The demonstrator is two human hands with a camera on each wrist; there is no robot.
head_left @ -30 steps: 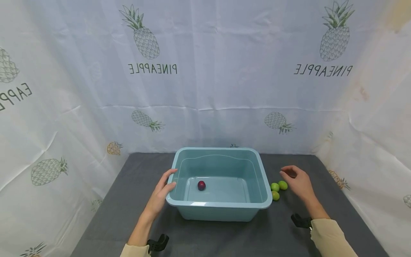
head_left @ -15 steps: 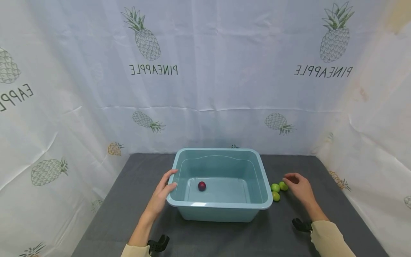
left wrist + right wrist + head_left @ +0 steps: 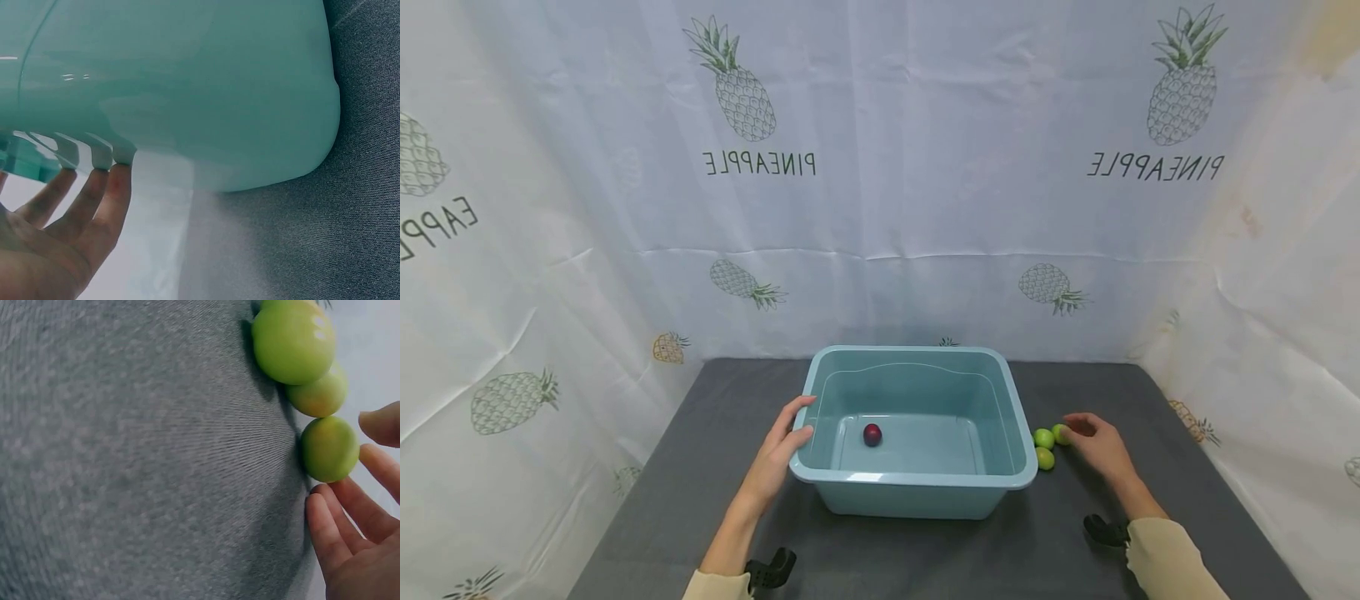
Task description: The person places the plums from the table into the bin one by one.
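My left hand [image 3: 775,457] grips the left rim of a light blue-green plastic basin [image 3: 917,479]. In the left wrist view, its fingers [image 3: 115,194] touch the underside of the rim, beside the basin wall [image 3: 219,94]. To the right of the basin, my right hand [image 3: 1101,448] is at the farthest of several small round green fruits [image 3: 1043,439]. The right wrist view shows that green fruit [image 3: 330,449] next to my extended fingers, with the thumb [image 3: 381,425] apart from it. Inside the basin lies one dark red, plum-like fruit [image 3: 872,434].
A dark grey cloth [image 3: 910,558] covers the table. A white curtain [image 3: 895,192] printed with pineapples hangs behind it and along both sides. Each wrist carries a black strap mount, such as the left mount [image 3: 771,568].
My right hand has come down and its fingers have closed in on the farthest green fruit. The left hand, basin and red fruit stay in place.
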